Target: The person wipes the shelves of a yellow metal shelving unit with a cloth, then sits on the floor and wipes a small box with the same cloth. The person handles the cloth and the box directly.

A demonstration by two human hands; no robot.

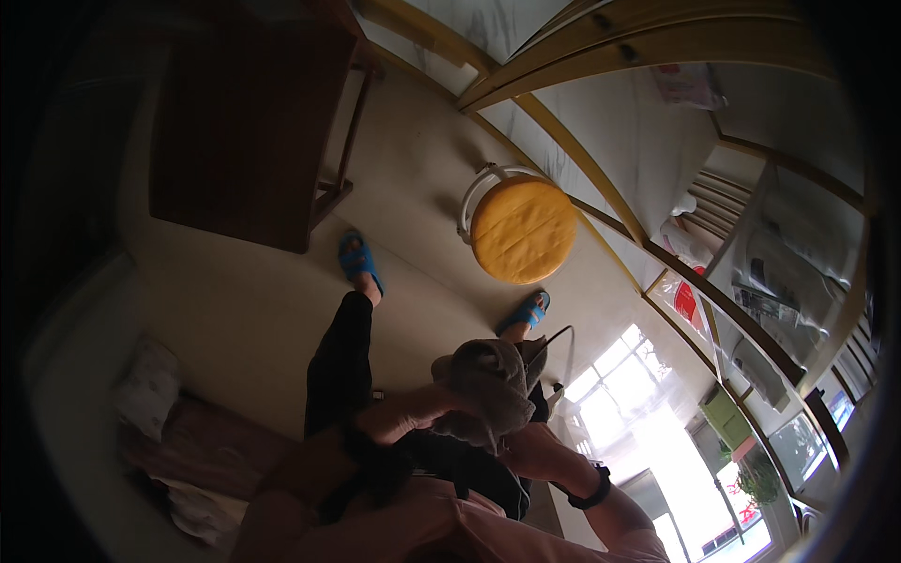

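Both my hands hold a bunched grey-brown cloth [486, 387] in front of my body, above my right leg. My left hand [419, 408] comes in from the left side and grips the cloth; its fingers are partly hidden by the folds. My right hand [528, 450], with a dark band on the wrist, is at the cloth's lower right edge, its fingertips hidden too. A thin dark curved cord or strip [556, 338] shows just beside the cloth's upper right. Below the cloth lie my dark trousers, and blue sandals are on my feet.
A round stool with a yellow padded seat [524, 230] stands ahead, by a glass-fronted cabinet with wooden trim [584, 165]. A dark wooden table [246, 141] is at upper left. Bedding [204, 436] lies at lower left; a bright window [626, 366] is at right.
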